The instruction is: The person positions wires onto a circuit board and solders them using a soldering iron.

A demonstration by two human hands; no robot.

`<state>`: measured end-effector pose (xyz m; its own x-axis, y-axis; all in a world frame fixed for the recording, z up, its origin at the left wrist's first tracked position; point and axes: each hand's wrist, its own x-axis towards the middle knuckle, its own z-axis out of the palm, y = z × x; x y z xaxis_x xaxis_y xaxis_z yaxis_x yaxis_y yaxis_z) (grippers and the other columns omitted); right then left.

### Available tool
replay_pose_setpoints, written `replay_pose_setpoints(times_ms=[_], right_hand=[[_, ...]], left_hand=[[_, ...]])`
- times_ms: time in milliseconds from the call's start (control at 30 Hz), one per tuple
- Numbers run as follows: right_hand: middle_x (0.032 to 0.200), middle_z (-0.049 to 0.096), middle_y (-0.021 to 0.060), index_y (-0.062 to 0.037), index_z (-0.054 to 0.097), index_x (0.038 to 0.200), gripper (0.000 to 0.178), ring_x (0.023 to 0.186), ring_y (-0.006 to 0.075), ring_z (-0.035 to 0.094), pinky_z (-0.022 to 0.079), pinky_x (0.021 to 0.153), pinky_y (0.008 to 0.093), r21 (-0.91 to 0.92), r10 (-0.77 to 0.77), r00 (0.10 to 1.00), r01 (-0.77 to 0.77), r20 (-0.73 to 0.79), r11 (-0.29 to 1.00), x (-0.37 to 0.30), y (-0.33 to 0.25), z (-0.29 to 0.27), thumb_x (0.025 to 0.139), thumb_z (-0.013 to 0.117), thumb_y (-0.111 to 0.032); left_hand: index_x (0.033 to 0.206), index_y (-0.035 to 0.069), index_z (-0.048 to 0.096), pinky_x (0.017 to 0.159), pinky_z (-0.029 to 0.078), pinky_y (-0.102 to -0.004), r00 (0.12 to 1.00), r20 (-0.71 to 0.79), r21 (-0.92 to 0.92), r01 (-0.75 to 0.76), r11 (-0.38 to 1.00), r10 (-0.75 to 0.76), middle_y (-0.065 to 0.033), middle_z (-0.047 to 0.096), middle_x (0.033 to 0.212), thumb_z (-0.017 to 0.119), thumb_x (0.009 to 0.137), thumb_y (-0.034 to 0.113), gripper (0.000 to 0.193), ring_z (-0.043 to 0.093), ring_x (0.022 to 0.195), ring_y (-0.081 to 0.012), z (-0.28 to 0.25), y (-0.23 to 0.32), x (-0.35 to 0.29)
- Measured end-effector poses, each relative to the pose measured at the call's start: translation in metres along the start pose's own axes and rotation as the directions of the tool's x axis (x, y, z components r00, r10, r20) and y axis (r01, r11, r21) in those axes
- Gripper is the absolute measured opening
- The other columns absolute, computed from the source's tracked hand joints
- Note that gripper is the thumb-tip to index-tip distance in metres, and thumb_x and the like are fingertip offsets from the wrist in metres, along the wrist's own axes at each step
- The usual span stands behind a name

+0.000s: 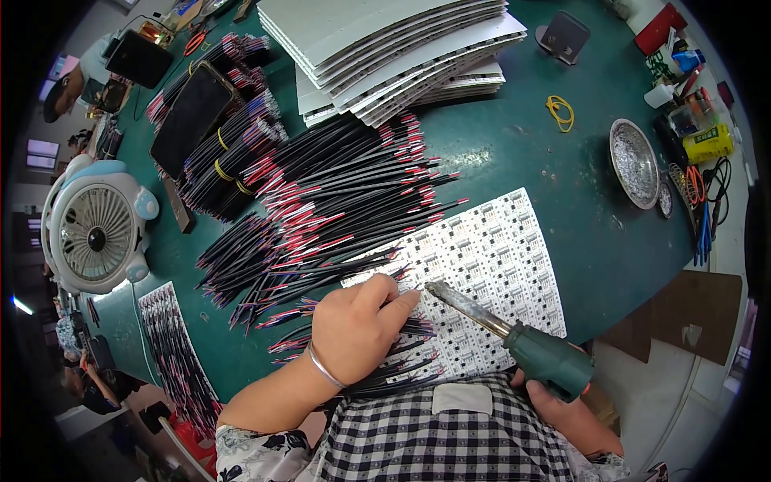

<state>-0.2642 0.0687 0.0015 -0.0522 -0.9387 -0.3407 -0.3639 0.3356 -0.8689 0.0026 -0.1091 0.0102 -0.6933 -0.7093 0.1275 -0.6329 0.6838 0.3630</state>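
Note:
My right hand (554,406) grips a soldering iron (550,361) with a thick green body. The iron's dark tip (438,291) points left over a white sheet of small circuit boards (490,265). Just left of the tip, my left hand (353,329) is closed in a pinch above the sheet; what its fingertips hold is too small to make out. Short black wires (409,365) with red ends lie under and beside this hand, across the sheet's left part. More loose wires (345,201) spread out beyond it, their tips red and white.
A tall stack of white board sheets (385,40) stands at the back. Banded wire bundles (229,161) and a fan (96,233) are on the left, with a wired sheet (181,353) nearer. At right are a metal bowl (634,165), a yellow band (560,114) and a yellow bottle (708,143).

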Motion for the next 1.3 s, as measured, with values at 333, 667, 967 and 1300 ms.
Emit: replay_pose_setpoints(times_ms=[333, 667, 967, 1300], right_hand=[[0.108, 0.065, 0.0142, 0.0022, 0.06, 0.112, 0.04, 0.098, 0.0251, 0.065, 0.05, 0.087, 0.0354, 0.043, -0.058, 0.996, 0.061, -0.068, 0.997, -0.006, 0.016, 0.008, 0.076, 0.074, -0.006], [0.089, 0.068, 0.0116, 0.0058, 0.059, 0.114, 0.034, 0.075, 0.0216, 0.069, 0.055, 0.07, 0.0325, 0.193, -0.155, 0.987, 0.159, -0.035, 0.968, 0.005, 0.002, 0.004, 0.087, 0.064, -0.013], [0.083, 0.068, 0.0113, 0.0048, 0.057, 0.116, 0.035, 0.073, 0.0194, 0.069, 0.055, 0.07, 0.0317, 0.329, -0.141, 0.983, 0.174, -0.121, 0.928, -0.001, 0.008, 0.007, 0.088, 0.063, -0.015], [0.095, 0.068, 0.0135, 0.007, 0.051, 0.119, 0.039, 0.08, 0.0184, 0.069, 0.056, 0.073, 0.0312, 0.332, -0.103, 0.994, 0.089, 0.024, 0.939, -0.011, 0.015, 0.004, 0.084, 0.063, -0.005]], left_hand=[[0.095, 0.015, 0.073, 0.049, 0.045, -0.0301, 0.999, -0.02, 0.04, -0.036, 0.999, 0.036, -0.0002, 0.056, 0.081, 0.067, 0.063, 0.008, 0.033, 0.055, 0.057, -0.0176, 0.001, 0.001, 0.001], [0.098, 0.016, 0.07, 0.052, 0.046, -0.0307, 0.999, -0.008, 0.055, -0.034, 0.998, 0.034, -0.0008, 0.056, 0.081, 0.068, 0.064, 0.007, 0.035, 0.055, 0.059, -0.0188, -0.001, 0.004, 0.001], [0.099, 0.007, 0.061, 0.059, 0.048, -0.0394, 0.998, -0.059, -0.211, -0.045, 0.976, 0.033, -0.0074, 0.062, 0.09, 0.07, 0.064, 0.0, 0.037, 0.062, 0.068, -0.0296, -0.029, 0.012, -0.008], [0.095, 0.011, 0.061, 0.053, 0.045, -0.0318, 0.998, -0.024, 0.105, -0.053, 0.993, 0.056, -0.0023, 0.052, 0.08, 0.06, 0.076, 0.015, 0.02, 0.056, 0.065, -0.018, 0.004, 0.019, -0.019]])
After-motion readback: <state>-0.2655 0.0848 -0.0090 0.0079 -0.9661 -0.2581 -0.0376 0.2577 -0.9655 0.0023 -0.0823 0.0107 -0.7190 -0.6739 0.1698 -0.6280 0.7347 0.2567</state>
